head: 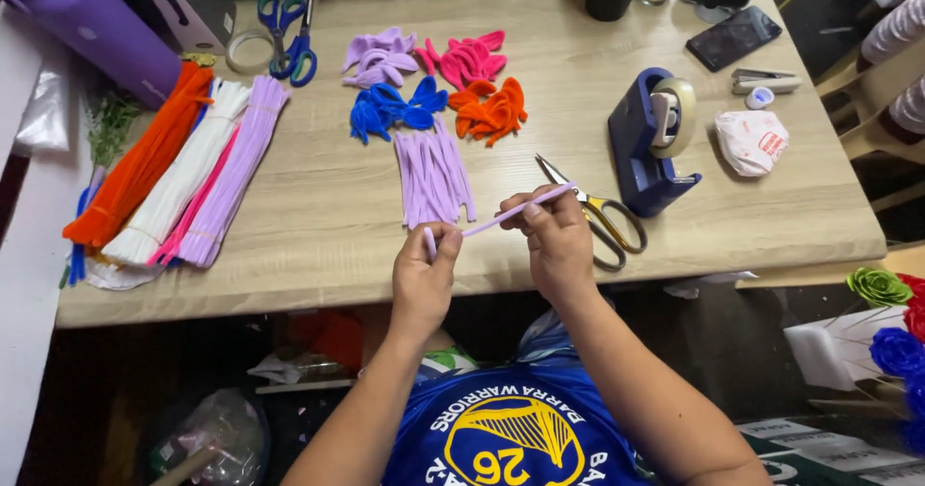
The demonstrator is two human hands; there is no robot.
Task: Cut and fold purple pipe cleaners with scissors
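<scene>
Both hands pinch one thin lilac fuzzy pipe cleaner [509, 214] at lower centre of frame: left hand [422, 279] fingers closed on its lower end, right hand [554, 240] fingers closed near its upper end. Just above lies a pile of cut lilac pipe cleaner pieces [434, 173]. Gold-handled scissors [595, 211] lie right of the right hand; a dark blue tape dispenser [650, 144] stands further right. Long pipe cleaner bundles [178, 173] lie at left.

One head-worn camera looks steeply down from above the person's chest, close over the near edge of the bench [318, 207], facing forward across it.
</scene>
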